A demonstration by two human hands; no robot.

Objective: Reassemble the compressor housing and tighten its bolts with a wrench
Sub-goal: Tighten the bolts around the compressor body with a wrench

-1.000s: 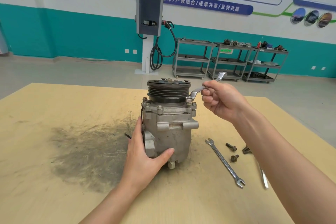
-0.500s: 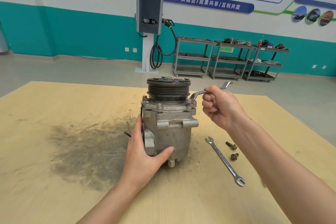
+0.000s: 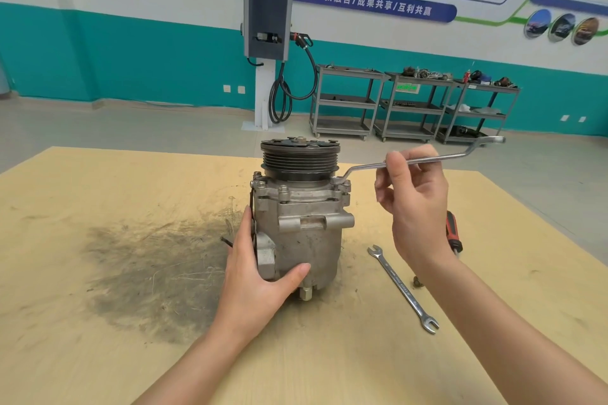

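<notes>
A compressor (image 3: pixel 301 223) stood upright on the wooden counter (image 3: pixel 98 273). The left hand (image 3: pixel 256 276) gripped its lower side, thumb across the front. The right hand (image 3: pixel 416 204) pinched an offset wrench (image 3: pixel 427 159) whose ring end sat on a top bolt (image 3: pixel 336 179). A spanner (image 3: pixel 403 288) lay nearby.

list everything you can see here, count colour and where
compressor: 1, grey metal, upright mid-table
offset wrench: 1, silver, ring end on a top right bolt
open-end wrench: 1, silver, flat on table right of compressor
screwdriver: 1, red-black handle, behind right forearm
table: 1, tan, dark smudge at left
carts: 3, grey, by far wall
charger: 1, grey, on wall post
left hand: grips compressor base
right hand: pinches offset wrench
</notes>
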